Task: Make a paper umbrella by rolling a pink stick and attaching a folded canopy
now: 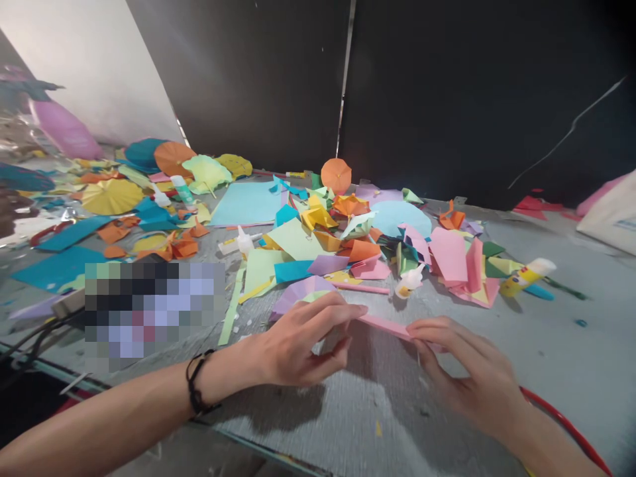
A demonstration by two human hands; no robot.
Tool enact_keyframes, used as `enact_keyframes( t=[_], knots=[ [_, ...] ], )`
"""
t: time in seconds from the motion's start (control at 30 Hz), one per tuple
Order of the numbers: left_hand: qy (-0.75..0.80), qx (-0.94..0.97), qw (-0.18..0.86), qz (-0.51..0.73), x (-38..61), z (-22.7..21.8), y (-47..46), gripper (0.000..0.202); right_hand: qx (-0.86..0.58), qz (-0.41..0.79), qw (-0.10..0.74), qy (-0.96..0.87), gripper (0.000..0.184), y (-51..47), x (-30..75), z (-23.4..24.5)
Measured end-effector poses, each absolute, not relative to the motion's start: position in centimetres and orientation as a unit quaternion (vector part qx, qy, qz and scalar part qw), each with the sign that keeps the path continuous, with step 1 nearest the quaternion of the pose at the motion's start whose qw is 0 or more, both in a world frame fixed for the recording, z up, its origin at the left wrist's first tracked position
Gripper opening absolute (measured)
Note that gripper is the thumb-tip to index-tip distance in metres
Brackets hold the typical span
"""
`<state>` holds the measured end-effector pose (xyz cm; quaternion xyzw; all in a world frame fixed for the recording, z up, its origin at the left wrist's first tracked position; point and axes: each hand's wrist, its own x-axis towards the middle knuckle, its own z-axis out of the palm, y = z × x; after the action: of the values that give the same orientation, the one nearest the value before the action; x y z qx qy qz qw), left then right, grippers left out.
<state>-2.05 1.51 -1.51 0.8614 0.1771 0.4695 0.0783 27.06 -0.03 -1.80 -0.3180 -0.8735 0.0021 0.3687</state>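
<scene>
A narrow pink paper strip (385, 326) stretches between my two hands, above the near part of the grey table. The fingertips of my left hand (305, 341) are at the strip's left end, its thumb bent below. My right hand (467, 371) pinches the other end between thumb and fingers, which hide that end. Just beyond lies a rolled pink paper stick (362, 289). A pleated purple paper piece (298, 295) is partly covered by my left hand. A small white glue bottle (410, 281) stands past the strip.
Coloured paper scraps (318, 242) are heaped across the middle. A yellow glue stick (527, 277) is at the right, another glue bottle (244, 242) left of the heap. Pleated paper discs (179, 159) lie far left. A dark wall (447, 99) rises behind; a red cable (566, 421) curves near my right wrist.
</scene>
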Motion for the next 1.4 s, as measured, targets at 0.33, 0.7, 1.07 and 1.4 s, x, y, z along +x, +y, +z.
enact_keyframes(
  t=[0.33,0.7,1.07,1.4],
  knots=[
    [0.177,0.862,0.103,0.465,-2.1,-1.1,1.5,0.045,-0.312,0.005,0.357,-0.880,0.025,-0.2,27.0,-1.7],
    [0.144,0.856,0.115,0.483,-2.2,-1.4,1.6,0.046,-0.455,0.185,0.458,-0.741,0.010,-1.2,26.5,-0.6],
    [0.159,0.854,0.119,0.480,-2.3,-1.1,1.2,0.044,-0.526,0.261,0.319,-0.744,0.023,0.1,26.2,-2.4],
    [0.163,0.856,0.078,0.484,-2.0,-1.2,1.2,0.039,-0.435,0.106,0.350,-0.823,0.009,-0.3,26.2,-2.1]
  ],
)
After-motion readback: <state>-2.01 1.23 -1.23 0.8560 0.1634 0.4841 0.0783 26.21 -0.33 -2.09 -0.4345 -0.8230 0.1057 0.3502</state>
